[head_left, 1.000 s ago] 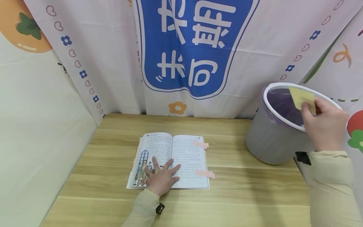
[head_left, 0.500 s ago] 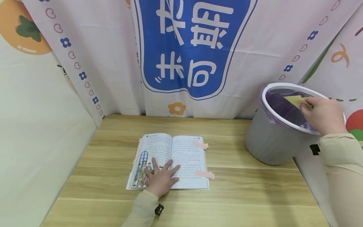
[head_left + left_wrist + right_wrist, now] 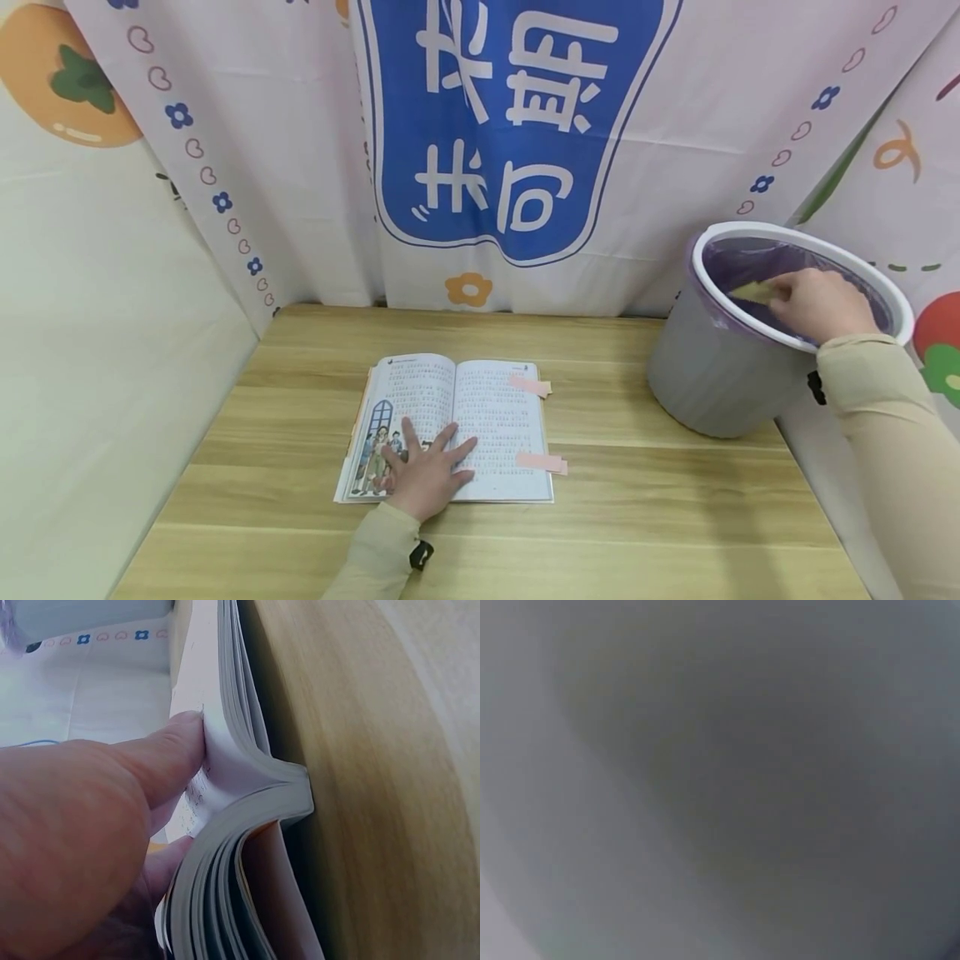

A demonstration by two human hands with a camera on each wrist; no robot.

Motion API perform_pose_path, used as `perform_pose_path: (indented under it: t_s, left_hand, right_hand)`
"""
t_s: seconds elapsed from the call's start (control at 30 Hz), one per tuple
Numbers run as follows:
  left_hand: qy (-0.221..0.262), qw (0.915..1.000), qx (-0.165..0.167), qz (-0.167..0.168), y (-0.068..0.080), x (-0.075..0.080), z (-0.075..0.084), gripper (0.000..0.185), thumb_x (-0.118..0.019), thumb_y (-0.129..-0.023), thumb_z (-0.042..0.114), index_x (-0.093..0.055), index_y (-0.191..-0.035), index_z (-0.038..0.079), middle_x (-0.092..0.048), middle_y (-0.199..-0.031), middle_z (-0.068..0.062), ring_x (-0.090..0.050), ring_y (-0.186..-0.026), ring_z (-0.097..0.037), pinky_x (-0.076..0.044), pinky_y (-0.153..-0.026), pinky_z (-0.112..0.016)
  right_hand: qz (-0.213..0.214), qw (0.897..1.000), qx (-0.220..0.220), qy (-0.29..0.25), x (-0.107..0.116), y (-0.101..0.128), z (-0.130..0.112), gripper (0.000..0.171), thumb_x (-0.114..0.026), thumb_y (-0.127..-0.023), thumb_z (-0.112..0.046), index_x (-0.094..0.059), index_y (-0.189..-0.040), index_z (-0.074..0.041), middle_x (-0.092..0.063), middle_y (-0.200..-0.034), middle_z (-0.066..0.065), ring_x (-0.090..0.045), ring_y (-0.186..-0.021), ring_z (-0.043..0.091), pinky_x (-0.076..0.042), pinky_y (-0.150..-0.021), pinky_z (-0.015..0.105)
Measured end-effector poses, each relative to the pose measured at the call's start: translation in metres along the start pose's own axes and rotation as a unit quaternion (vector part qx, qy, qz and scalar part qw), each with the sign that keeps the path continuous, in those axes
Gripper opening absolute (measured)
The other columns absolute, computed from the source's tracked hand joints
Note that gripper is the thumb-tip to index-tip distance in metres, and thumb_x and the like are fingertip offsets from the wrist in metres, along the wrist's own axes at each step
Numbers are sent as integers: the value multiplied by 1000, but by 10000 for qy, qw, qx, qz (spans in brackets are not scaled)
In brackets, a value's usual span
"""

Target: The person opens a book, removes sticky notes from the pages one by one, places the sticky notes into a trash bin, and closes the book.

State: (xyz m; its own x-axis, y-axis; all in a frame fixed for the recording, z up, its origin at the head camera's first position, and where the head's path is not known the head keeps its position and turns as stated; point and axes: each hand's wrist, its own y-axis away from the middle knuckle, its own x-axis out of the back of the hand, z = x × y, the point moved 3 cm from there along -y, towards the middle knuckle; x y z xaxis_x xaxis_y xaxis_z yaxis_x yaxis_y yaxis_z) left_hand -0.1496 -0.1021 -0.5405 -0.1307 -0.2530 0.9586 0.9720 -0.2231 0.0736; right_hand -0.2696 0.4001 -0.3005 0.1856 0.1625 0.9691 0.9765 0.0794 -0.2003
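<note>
An open book (image 3: 495, 425) lies on the wooden table, with pink sticky tabs (image 3: 542, 462) along its right edge. Across its lower middle my left hand (image 3: 426, 481) presses with spread, straight fingers; the left wrist view shows the thumb (image 3: 169, 750) on the page near the fold. At the right, my right hand (image 3: 825, 304) reaches into the mouth of a grey trash can (image 3: 720, 367) and pinches a yellow sticky note (image 3: 753, 292) inside the rim. The right wrist view is a grey blur, showing neither hand nor note.
A purple bag (image 3: 757, 254) lines the can under its white rim ring (image 3: 896, 304). The can stands at the right end of the wooden table (image 3: 600, 533). A printed curtain (image 3: 300, 167) hangs close behind the table.
My right hand has lowered from above the can's rim into its mouth, still pinching the yellow sticky note. My left hand and the book have stayed in place.
</note>
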Motion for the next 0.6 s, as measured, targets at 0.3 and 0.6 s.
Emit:
perform_pose_path:
  t_s: [0.3, 0.6]
  left_hand:
    - [-19, 10000, -12, 12, -1, -1, 0, 49, -64, -91, 50, -57, -139, 39, -41, -155, -1, 0, -137, -66, -3, -91, -89]
    - [6, 10000, -8, -15, 0, 0, 0, 49, -64, -92, 50, -57, -139, 39, -40, -155, 0, 1, -137, -65, -4, -92, -88]
  right_hand:
    - [210, 9994, -208, -194, 3, 3, -2, 31, -54, -86, -10, -72, -109, 0, -67, -90, 26, -55, -69, 38, -41, -57, 52]
    - [845, 9960, -49, -279, 17, 6, -27, 28, -53, -87, -6, -72, -107, 2, -59, -63, 10, -47, -61, 30, -32, -52, 39]
